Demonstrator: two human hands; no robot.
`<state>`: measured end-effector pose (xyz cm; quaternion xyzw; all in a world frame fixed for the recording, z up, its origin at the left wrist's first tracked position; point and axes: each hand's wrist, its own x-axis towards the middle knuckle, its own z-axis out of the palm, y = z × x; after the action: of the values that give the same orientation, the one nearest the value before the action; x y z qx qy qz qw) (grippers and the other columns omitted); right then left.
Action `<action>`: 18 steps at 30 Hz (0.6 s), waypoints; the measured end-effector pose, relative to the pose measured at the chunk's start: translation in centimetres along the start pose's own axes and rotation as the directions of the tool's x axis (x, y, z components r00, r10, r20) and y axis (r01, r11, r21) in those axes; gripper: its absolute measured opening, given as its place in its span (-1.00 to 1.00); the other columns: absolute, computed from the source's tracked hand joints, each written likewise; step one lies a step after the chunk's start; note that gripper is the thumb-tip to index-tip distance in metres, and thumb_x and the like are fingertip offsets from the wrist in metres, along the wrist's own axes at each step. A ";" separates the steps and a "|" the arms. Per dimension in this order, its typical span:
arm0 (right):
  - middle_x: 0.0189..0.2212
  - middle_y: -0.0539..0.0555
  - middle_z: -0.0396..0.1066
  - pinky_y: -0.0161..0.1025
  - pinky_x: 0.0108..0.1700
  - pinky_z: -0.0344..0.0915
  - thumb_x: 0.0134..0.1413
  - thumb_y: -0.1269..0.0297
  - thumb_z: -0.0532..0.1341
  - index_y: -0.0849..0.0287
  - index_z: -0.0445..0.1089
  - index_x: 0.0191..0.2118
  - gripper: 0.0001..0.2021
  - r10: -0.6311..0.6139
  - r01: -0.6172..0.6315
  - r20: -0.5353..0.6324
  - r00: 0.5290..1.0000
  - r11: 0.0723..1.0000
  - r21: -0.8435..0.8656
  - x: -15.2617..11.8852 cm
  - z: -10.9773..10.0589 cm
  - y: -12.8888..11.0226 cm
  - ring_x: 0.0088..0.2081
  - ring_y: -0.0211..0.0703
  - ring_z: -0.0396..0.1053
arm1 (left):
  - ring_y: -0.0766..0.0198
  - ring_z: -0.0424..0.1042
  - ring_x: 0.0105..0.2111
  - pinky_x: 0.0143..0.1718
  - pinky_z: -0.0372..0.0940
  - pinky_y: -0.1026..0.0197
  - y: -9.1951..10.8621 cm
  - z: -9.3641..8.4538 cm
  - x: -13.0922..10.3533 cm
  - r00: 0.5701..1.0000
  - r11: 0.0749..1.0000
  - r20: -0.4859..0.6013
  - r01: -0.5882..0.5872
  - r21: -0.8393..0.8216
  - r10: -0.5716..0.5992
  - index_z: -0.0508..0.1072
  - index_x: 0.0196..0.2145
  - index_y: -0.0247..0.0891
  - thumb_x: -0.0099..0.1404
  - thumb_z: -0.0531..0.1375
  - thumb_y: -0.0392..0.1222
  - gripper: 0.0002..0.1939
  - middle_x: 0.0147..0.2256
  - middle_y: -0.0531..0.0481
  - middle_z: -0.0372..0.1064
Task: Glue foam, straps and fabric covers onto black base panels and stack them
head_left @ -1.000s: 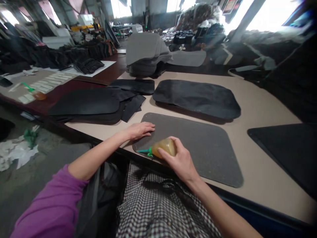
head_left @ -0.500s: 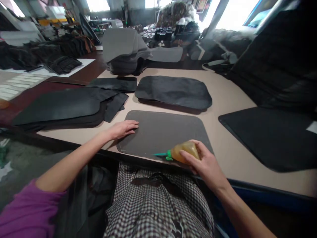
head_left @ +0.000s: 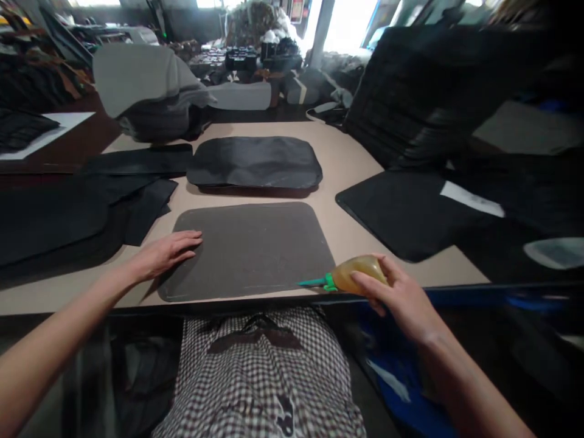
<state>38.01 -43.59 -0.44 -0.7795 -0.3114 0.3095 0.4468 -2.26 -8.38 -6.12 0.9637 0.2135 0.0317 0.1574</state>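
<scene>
A dark grey sheet with rounded corners lies flat at the front of the table. My left hand rests on its left side, fingers stretched out and flat. In my right hand is a squeeze bottle of yellowish liquid, tilted on its side. The bottle's green nozzle points left, its tip at the sheet's front edge near the right corner. Thin pale lines run along that front edge.
Behind the sheet lies a stack of black rounded panels. More black pieces overlap at the left. A black panel lies at the right, below a tall dark pile. Grey sheets are heaped at the back left.
My right hand has moved the bottle rightward along the sheet's front edge, toward the right corner. My left hand stays on the sheet's left side. The view has turned right.
</scene>
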 end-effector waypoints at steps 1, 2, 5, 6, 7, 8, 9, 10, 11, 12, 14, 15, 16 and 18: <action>-0.59 -0.06 0.31 -0.29 -0.66 0.12 -0.07 -0.17 0.42 0.06 0.41 -0.04 -0.45 0.003 -0.003 -0.017 1.000 1.000 0.017 0.0 -0.6 0.3 -0.65 -0.22 0.18 | 0.08 0.26 0.31 0.35 0.17 -0.03 -0.1 0.1 0.0 1.000 1.000 -0.002 0.000 0.002 0.000 0.46 0.20 -0.16 0.47 -0.03 0.27 -0.39 0.31 -0.11 0.27; -0.58 -0.06 0.31 -0.30 -0.66 0.11 -0.07 -0.17 0.42 0.07 0.41 -0.05 -0.45 0.010 -0.008 -0.039 0.999 0.999 0.034 0.1 -1.1 0.6 -0.64 -0.23 0.18 | 0.08 0.26 0.31 0.35 0.17 -0.02 -0.2 0.1 0.0 1.000 1.000 -0.005 0.003 0.001 -0.003 0.46 0.20 -0.16 0.46 -0.02 0.27 -0.39 0.31 -0.10 0.27; -0.51 -0.03 0.36 -0.31 -0.68 0.10 -0.12 -0.18 0.44 0.08 0.41 -0.07 -0.42 0.041 -0.031 -0.123 0.992 0.996 0.083 0.6 -2.7 1.9 -0.62 -0.23 0.20 | 0.06 0.27 0.30 0.35 0.18 -0.03 -0.4 0.2 0.0 1.000 1.000 -0.006 0.018 -0.006 -0.018 0.46 0.20 -0.12 0.45 0.00 0.28 -0.40 0.31 -0.08 0.27; -0.48 -0.02 0.38 -0.31 -0.69 0.10 -0.14 -0.18 0.45 0.08 0.41 -0.06 -0.41 0.057 -0.043 -0.140 0.989 0.994 0.101 0.8 -3.3 2.4 -0.62 -0.24 0.20 | 0.04 0.27 0.30 0.35 0.17 -0.04 -0.4 0.2 0.0 1.000 1.000 -0.003 0.021 -0.007 -0.021 0.45 0.21 -0.10 0.44 0.00 0.29 -0.40 0.32 -0.06 0.27; -0.47 -0.02 0.38 -0.31 -0.69 0.10 -0.16 -0.17 0.46 0.07 0.41 -0.05 -0.40 0.072 -0.054 -0.151 0.986 0.991 0.119 1.0 -4.0 2.7 -0.62 -0.24 0.19 | 0.03 0.27 0.30 0.35 0.17 -0.05 -0.5 0.2 0.0 1.000 1.000 0.002 0.024 -0.005 -0.024 0.45 0.21 -0.08 0.44 0.01 0.29 -0.40 0.32 -0.05 0.26; -0.47 -0.02 0.38 -0.31 -0.69 0.09 -0.16 -0.16 0.46 0.07 0.40 -0.05 -0.40 0.082 -0.061 -0.157 0.984 0.989 0.132 1.1 -4.6 3.0 -0.62 -0.24 0.19 | 0.02 0.27 0.30 0.35 0.17 -0.06 -0.5 0.2 0.0 1.000 1.000 0.006 0.026 -0.002 -0.026 0.45 0.21 -0.05 0.44 0.01 0.28 -0.41 0.32 -0.03 0.26; -0.47 -0.02 0.38 -0.31 -0.69 0.09 -0.16 -0.15 0.47 0.07 0.41 -0.05 -0.41 0.086 -0.064 -0.168 0.982 0.989 0.137 1.2 -5.2 3.2 -0.62 -0.23 0.19 | 0.02 0.26 0.31 0.35 0.17 -0.06 -0.5 0.2 0.0 1.000 1.000 0.010 0.029 0.000 -0.029 0.44 0.22 -0.03 0.44 0.00 0.27 -0.42 0.33 -0.02 0.25; -0.48 -0.01 0.37 -0.31 -0.69 0.09 -0.15 -0.14 0.47 0.07 0.41 -0.06 -0.42 0.086 -0.061 -0.191 0.978 0.989 0.132 1.2 -5.7 3.3 -0.62 -0.23 0.19 | 0.02 0.26 0.31 0.35 0.18 -0.06 -0.6 0.2 0.0 0.999 1.000 0.012 0.031 0.001 -0.031 0.44 0.22 -0.01 0.44 0.01 0.27 -0.43 0.33 0.00 0.25; -0.50 0.00 0.36 -0.30 -0.69 0.07 -0.14 -0.12 0.47 0.08 0.42 -0.08 -0.45 0.077 -0.050 -0.228 0.971 0.991 0.124 1.0 -6.1 3.3 -0.63 -0.24 0.17 | 0.02 0.26 0.31 0.35 0.18 -0.06 -0.6 0.2 0.0 0.999 0.999 0.014 0.032 0.002 -0.032 0.43 0.23 0.00 0.44 0.01 0.26 -0.44 0.33 0.00 0.24; -0.51 0.01 0.35 -0.30 -0.68 0.07 -0.12 -0.11 0.47 0.09 0.42 -0.10 -0.47 0.065 -0.032 -0.270 0.961 0.992 0.122 0.8 -6.4 3.1 -0.63 -0.25 0.16 | 0.03 0.26 0.31 0.34 0.19 -0.04 -0.6 0.2 0.0 0.999 0.999 0.015 0.034 0.004 -0.034 0.43 0.23 0.00 0.44 0.01 0.25 -0.45 0.33 0.01 0.24; -0.50 0.03 0.35 -0.29 -0.68 0.08 -0.09 -0.08 0.46 0.10 0.41 -0.09 -0.48 0.044 0.002 -0.328 0.944 0.990 0.138 0.1 -6.0 2.7 -0.63 -0.25 0.15 | 0.05 0.25 0.31 0.34 0.19 -0.02 -0.6 0.2 0.0 0.999 0.999 0.018 0.034 0.003 -0.035 0.43 0.23 -0.03 0.45 0.02 0.24 -0.45 0.33 -0.02 0.24; -0.47 0.03 0.36 -0.29 -0.68 0.10 -0.09 -0.09 0.46 0.10 0.40 -0.07 -0.47 0.038 0.014 -0.326 0.945 0.988 0.154 -0.3 -5.5 2.5 -0.62 -0.24 0.16 | 0.05 0.25 0.31 0.35 0.18 -0.01 -0.5 0.2 0.0 0.999 0.999 0.021 0.033 0.001 -0.033 0.43 0.22 -0.06 0.45 0.02 0.24 -0.45 0.33 -0.04 0.24; -0.44 0.03 0.38 -0.29 -0.67 0.13 -0.09 -0.09 0.45 0.09 0.39 -0.04 -0.45 0.032 0.019 -0.300 0.953 0.986 0.166 -0.7 -4.6 2.4 -0.61 -0.23 0.19 | 0.06 0.24 0.32 0.35 0.17 -0.01 -0.5 0.2 0.0 0.999 1.000 0.025 0.031 -0.001 -0.031 0.43 0.22 -0.08 0.46 0.02 0.23 -0.44 0.33 -0.05 0.23; -0.37 0.04 0.42 -0.29 -0.62 0.23 -0.08 -0.12 0.45 0.07 0.38 0.01 -0.41 0.011 0.021 -0.221 0.975 0.990 0.141 -1.4 -2.4 2.2 -0.54 -0.17 0.28 | 0.07 0.23 0.32 0.36 0.16 -0.01 -0.4 0.1 -0.1 0.999 1.000 0.032 0.027 -0.003 -0.027 0.42 0.23 -0.10 0.46 0.02 0.22 -0.44 0.34 -0.07 0.22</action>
<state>39.41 -46.80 -1.14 -0.7744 -0.2389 0.2412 0.5339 -2.49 -8.08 -6.38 0.9608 0.2238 0.0144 0.1631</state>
